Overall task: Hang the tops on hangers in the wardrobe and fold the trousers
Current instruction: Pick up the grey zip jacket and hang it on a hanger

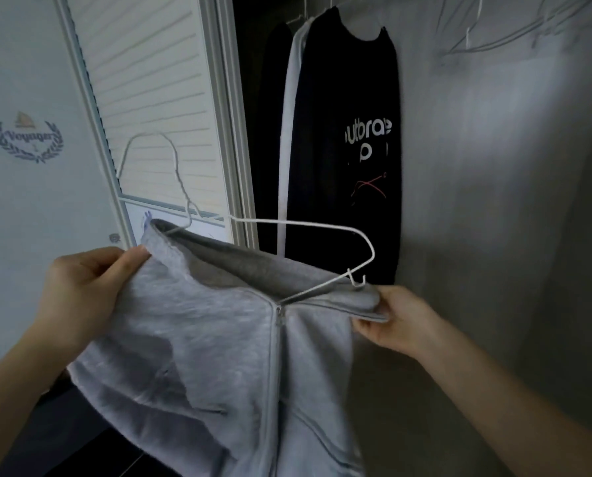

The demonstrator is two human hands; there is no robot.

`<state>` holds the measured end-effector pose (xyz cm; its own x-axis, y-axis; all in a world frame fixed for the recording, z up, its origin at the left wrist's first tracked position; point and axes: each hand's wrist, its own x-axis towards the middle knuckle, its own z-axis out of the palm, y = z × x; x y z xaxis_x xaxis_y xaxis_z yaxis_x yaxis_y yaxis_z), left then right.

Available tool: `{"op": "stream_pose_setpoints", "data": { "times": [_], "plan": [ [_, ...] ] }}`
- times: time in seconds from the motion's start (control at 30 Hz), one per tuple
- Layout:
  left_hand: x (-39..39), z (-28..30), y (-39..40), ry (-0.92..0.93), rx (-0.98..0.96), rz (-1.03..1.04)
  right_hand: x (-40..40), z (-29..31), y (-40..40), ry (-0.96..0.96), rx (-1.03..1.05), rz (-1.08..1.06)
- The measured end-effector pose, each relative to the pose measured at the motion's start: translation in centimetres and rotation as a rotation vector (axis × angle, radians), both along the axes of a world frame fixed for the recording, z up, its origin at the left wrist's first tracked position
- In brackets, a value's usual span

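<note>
Both hands hold a grey zip-up top (198, 325) in front of the open wardrobe (494, 166): the left hand (81, 287) pinches the left shoulder edge of the collar between thumb and curled fingers, and the right hand (391, 321) pinches the right collar edge, its fingertips tucked under the fabric. From these two grips the neck opening is spread wide, and a white wire hanger (287, 232) sits partly inside it. Its left arm is under the cloth near the left thumb, while its right arm and end notch are exposed above the right collar edge. The hook (150, 160) points up and left towards the louvred door (150, 98). The zip is closed to the neck, which narrows the opening. Done well, the step probably calls for drawing the right shoulder seam up and over the bare hanger end while the left pinch keeps its side seated, then centring the collar under the hook. Dark tops (342, 149) already hang on the rail side above, near spare hangers (477, 39) at the upper right corner.
</note>
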<state>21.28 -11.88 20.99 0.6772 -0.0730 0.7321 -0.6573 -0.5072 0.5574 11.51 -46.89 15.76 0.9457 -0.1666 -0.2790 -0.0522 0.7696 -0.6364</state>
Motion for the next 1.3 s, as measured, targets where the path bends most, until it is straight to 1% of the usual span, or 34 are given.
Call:
{"op": "stream_pose_setpoints", "data": {
  "times": [0.13,0.3,0.4,0.53,0.6,0.7,0.73,0.8,0.83,0.9,0.93,0.97,1.0,1.07,1.13,1.17,1.2,1.23,1.27,1.3],
  "plan": [
    [0.5,-0.2,-0.4,-0.032,0.045,-0.004,-0.9,2.1,-1.2,-0.003,-0.097,-0.039],
    [0.5,0.1,-0.4,-0.114,0.141,0.033,-1.7,5.9,-2.3,0.033,-0.334,-0.069],
    [0.4,0.4,-0.8,-0.211,0.209,0.053,-1.9,7.9,-3.2,0.029,-0.452,-0.122],
    [0.8,0.3,-1.3,-0.350,0.288,0.023,-1.8,10.7,-4.2,0.082,-0.539,-0.168],
    [1.4,0.7,-1.5,-0.365,0.316,0.008,-1.5,11.9,-4.6,0.106,-0.603,-0.222],
    [2.5,1.6,-1.7,-0.347,0.341,-0.004,-0.8,12.7,-5.0,0.082,-0.690,-0.301],
    [2.6,1.9,-1.8,-0.335,0.330,-0.013,-0.6,12.7,-5.1,0.067,-0.758,-0.354],
    [2.3,2.3,-1.9,-0.340,0.348,-0.059,-0.2,12.2,-5.6,0.043,-0.988,-0.562],
    [2.0,2.3,-2.0,-0.360,0.406,-0.079,-0.2,12.0,-5.8,0.019,-1.104,-0.672],
    [1.3,1.7,-2.5,-0.408,0.609,-0.102,-0.8,12.2,-5.6,-0.070,-1.273,-0.810],
    [1.0,1.3,-2.7,-0.415,0.671,-0.111,-1.1,12.3,-5.4,-0.117,-1.387,-0.852],
    [0.8,1.1,-2.8,-0.402,0.677,-0.104,-1.3,12.4,-5.2,-0.156,-1.516,-0.873],
    [0.6,1.0,-2.8,-0.378,0.641,-0.085,-1.6,12.7,-4.9,-0.184,-1.602,-0.877],
    [0.3,1.4,-3.5,-0.332,0.523,-0.056,-2.2,13.6,-4.3,-0.207,-1.646,-0.811],
    [-0.3,1.9,-4.7,-0.279,0.396,-0.073,-2.5,14.8,-2.9,-0.202,-1.694,-0.764],
    [-0.6,2.2,-5.5,-0.260,0.345,-0.090,-2.8,15.2,-1.7,-0.259,-1.727,-0.791],
    [-0.8,2.5,-6.2,-0.248,0.303,-0.101,-3.2,15.3,-0.4,-0.359,-1.774,-0.799],
    [-1.0,2.8,-6.7,-0.244,0.272,-0.098,-3.5,14.9,0.9,-0.481,-1.845,-0.749],
    [-1.1,3.1,-6.8,-0.236,0.241,-0.093,-3.8,14.2,2.1,-0.566,-1.942,-0.614],
    [-1.1,3.3,-6.7,-0.224,0.212,-0.092,-4.3,13.2,2.8,-0.571,-2.058,-0.421]
  ]
}}
